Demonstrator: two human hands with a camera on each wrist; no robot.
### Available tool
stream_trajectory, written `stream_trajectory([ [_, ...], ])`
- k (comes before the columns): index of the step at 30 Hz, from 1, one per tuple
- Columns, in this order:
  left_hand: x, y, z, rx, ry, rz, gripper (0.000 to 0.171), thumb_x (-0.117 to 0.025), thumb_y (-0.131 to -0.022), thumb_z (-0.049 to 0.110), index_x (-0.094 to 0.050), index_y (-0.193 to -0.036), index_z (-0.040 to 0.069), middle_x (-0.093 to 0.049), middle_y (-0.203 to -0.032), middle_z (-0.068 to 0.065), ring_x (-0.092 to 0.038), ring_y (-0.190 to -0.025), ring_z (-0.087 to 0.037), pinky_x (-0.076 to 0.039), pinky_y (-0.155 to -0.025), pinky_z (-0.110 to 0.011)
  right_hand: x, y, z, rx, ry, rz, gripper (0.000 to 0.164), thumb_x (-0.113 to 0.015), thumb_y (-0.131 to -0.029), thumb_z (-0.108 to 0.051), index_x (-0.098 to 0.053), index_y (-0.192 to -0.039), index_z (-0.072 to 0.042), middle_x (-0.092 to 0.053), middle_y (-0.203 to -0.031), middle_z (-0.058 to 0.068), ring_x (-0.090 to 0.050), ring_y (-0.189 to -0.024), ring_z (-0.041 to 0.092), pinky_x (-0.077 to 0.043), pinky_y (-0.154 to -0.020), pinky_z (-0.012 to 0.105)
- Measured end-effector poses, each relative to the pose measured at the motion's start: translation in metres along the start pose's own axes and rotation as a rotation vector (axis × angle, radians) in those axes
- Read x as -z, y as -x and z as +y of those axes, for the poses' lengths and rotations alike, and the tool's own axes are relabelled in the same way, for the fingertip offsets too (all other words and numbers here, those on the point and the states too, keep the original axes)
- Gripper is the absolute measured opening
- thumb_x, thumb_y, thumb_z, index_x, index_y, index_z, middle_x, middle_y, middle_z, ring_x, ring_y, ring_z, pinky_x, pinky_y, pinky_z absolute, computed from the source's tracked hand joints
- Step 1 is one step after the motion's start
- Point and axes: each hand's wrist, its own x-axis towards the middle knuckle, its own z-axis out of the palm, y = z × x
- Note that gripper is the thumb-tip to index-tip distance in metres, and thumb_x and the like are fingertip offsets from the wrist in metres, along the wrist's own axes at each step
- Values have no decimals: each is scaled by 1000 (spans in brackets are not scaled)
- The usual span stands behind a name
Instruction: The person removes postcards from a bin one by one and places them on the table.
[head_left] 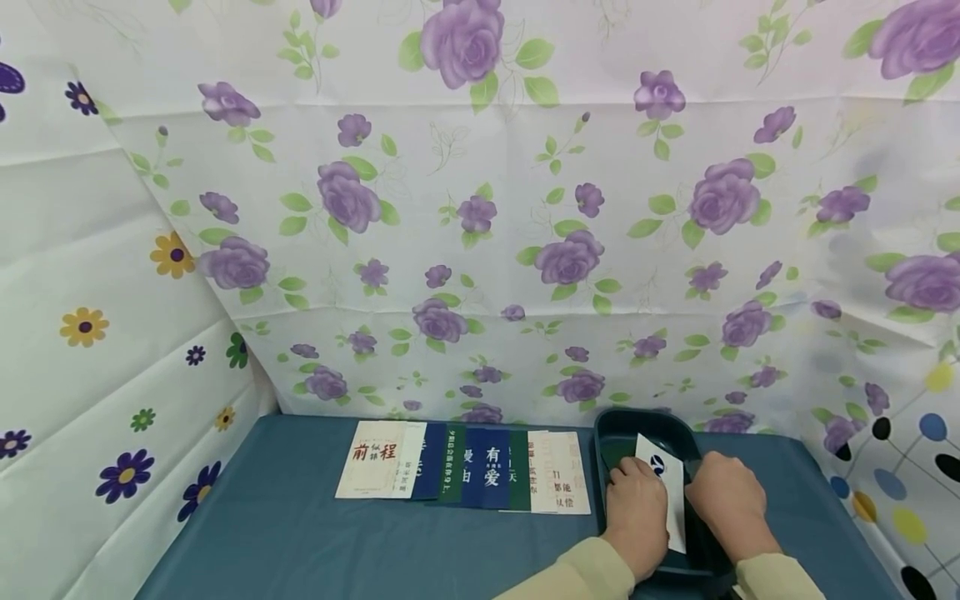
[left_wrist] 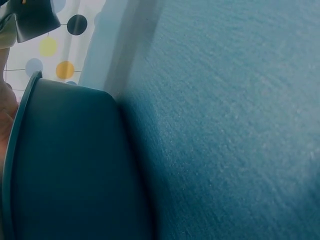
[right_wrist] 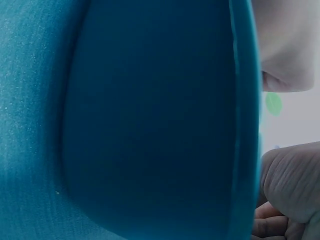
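A white card with a dark blue logo [head_left: 677, 500] lies lengthwise over the inside of a dark teal bin [head_left: 645, 419]. My left hand [head_left: 636, 517] grips its left side, with bent fingers over the card's face. At the card's right edge, my right hand [head_left: 727, 506] holds on with curled fingers, their tips hidden down inside the bin. Both wrist views mostly show the bin's outer wall, the left one [left_wrist: 75, 160] and the right one [right_wrist: 155, 125]. Skin of a hand [left_wrist: 7, 112] shows past the rim in the left wrist view.
Left of the bin, a row of overlapping printed cards [head_left: 465, 467] in cream, blue and green lies on the blue-covered table [head_left: 360, 550]. Flowered cloth [head_left: 480, 250] hangs behind, and a dotted cloth [head_left: 892, 492] borders the right side.
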Motion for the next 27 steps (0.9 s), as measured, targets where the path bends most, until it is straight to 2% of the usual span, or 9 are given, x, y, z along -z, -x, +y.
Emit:
stream_trajectory([
  [4,2,1,-2,13,69,74,57,-67,-81,48,-51,-120,9,-53,-98,-5,-56,-76,-12,-51,-61,-21,0,0,-1,-4,3,-7,27,-65,-80,-19,-66,-93,5,-65,-84,25,-59,-62,30,-45,-49,44],
  [9,6,1,-8,-2,214,133,34,-66,-85,36,-55,-104,11,-56,-87,-2,-57,-63,-10,-50,-54,-22,1,1,-3,-17,4,-19,23,-64,-81,-18,-66,-89,3,-65,-81,22,-58,-61,26,-44,-48,41],
  [12,9,0,-14,-19,326,118,25,-67,-85,30,-55,-98,12,-59,-79,-1,-60,-61,-9,-49,-52,-22,1,3,-4,-21,-1,-21,19,-63,-82,-17,-66,-83,1,-64,-74,18,-56,-59,25,-43,-47,39],
  [17,12,-2,-23,-19,519,56,23,-70,-82,23,-57,-96,11,-65,-78,-2,-64,-67,-9,-50,-54,-23,1,5,-4,-18,-18,-36,16,-60,-84,-16,-64,-78,-2,-60,-65,12,-54,-56,24,-40,-46,37],
  [23,15,-2,-33,-32,752,17,7,-69,-81,11,-64,-86,14,-63,-68,5,-58,-57,0,-43,-46,-18,1,4,-3,-13,-19,-37,16,-59,-84,-14,-65,-81,0,-61,-68,14,-54,-57,25,-41,-47,39],
  [27,19,-2,-38,-20,843,9,5,-68,-81,9,-68,-83,14,-64,-67,7,-55,-52,3,-39,-41,-14,0,4,-2,-3,-23,-31,16,-57,-84,-14,-64,-77,-1,-58,-64,13,-53,-56,25,-40,-47,38],
])
